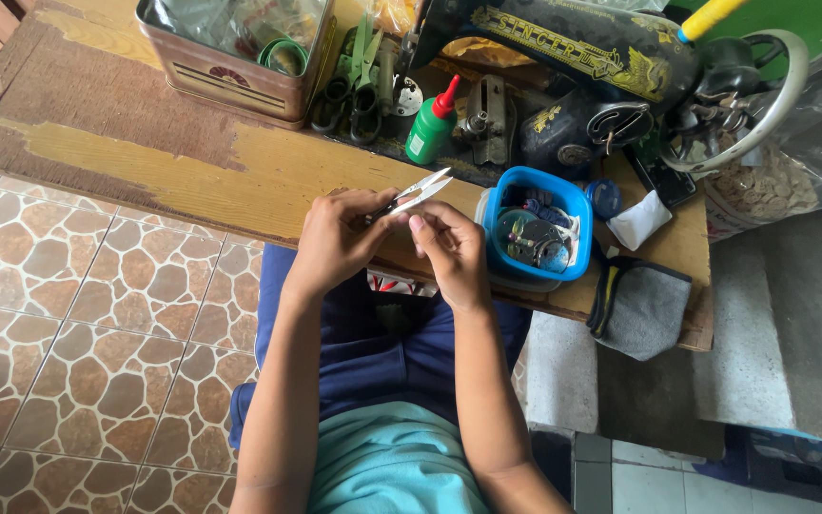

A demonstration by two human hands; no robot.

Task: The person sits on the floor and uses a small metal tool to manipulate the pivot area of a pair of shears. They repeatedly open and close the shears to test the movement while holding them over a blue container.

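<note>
The left hand (335, 238) is closed around the handle end of a pair of small white thread snips (418, 190), whose two blades point up and to the right, slightly parted. The right hand (449, 252) is curled beside it, thumb and forefinger pinched together just below the blades; whether they hold a thread or a needle is too fine to tell. Both hands hover over the front edge of the table, above the person's lap.

By size, the rest runs so. The worn wooden table (145, 143), its yellow paint scraped through, carries everything. At its far side sits a black sewing machine (582, 67) with gold ornament and a hand wheel (763, 105) at the right end. A square metal tin (230, 67) stands at the far left, filled with odds and ends. A grey pouch (641, 309) hangs over the right front edge. Just right of the hands is a blue plastic tub (535, 224) of bobbins and small parts. Green-handled scissors (359, 81) lie between tin and machine, near a green oil bottle (430, 128) with a red nozzle. A folded white scrap (637, 219) lies beside the tub.

As to progress, I judge the work to be at a small trimming or threading step: the snips are raised and ready, but no cloth lies under the machine's needle or in the lap, so any sewing looks not yet begun.
</note>
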